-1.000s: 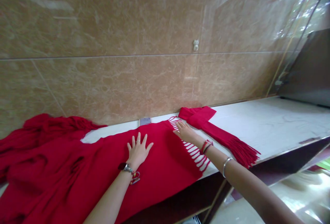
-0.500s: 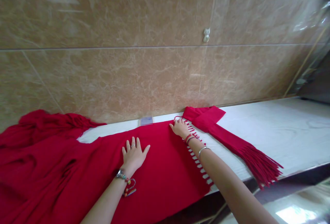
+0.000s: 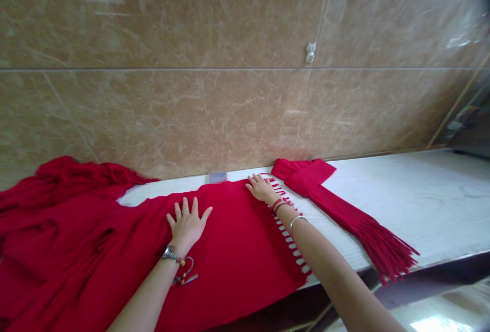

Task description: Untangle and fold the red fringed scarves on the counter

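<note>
While the red cloth [image 3: 237,245] lies smooth rightward, still-rumpled leftward, left hand [image 3: 187,231] and right hand [image 3: 261,189] splay wide, gripping nothing.

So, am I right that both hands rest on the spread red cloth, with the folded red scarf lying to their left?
Not quite: the head view shows the folded red scarf lying to their right; the left hand and right hand do rest on the spread red cloth.

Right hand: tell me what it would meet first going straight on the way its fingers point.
Likely the wall: the right hand points over the cloth's far edge and a strip of table, though depth is unclear.
</note>
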Available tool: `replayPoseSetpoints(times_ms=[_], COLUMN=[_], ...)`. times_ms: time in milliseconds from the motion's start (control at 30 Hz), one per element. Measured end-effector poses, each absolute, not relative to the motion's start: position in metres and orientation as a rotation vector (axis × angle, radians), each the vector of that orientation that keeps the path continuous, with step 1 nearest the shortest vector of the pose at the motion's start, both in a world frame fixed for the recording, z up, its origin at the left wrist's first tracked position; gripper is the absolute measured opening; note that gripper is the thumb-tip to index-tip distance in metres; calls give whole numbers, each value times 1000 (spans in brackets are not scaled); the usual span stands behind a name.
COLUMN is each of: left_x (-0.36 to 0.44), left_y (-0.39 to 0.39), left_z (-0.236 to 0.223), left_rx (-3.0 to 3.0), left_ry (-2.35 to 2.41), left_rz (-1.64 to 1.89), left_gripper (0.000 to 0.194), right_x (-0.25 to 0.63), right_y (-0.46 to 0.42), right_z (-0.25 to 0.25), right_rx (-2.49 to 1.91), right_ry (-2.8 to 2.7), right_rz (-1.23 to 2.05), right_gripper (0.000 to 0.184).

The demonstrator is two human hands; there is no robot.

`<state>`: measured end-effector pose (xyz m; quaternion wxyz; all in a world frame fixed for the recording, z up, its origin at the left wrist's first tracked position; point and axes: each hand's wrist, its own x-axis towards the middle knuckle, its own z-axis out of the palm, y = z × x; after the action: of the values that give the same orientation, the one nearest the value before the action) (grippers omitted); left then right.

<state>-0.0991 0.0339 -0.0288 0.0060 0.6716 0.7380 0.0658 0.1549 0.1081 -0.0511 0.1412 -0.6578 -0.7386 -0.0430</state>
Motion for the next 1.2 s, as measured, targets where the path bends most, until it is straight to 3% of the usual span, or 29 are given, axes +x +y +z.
replayPoseSetpoints(times_ms=[367,667,1000,1200], left_x=[-111,-198,-235,-242], left_y=[44,127,126,128], left_z=[-23,3,-45,-46], left_rx=[1887,2532,2522,2542], left_ry=[2323,1916,2095,2070], left_rz=[1,-53,133,133], left_gripper=[80,45,46,46], right_x=[151,148,137,148], right_y=[112,122,148,135], right_z=[-44,-47,-49,-65], right_rx=[-1779,-1704,-1666,-1720], right_ry=[-2145,-2320,-2352,-2356], right_rz=[-140,-79,-40,-91], right_gripper=[45,37,48,42])
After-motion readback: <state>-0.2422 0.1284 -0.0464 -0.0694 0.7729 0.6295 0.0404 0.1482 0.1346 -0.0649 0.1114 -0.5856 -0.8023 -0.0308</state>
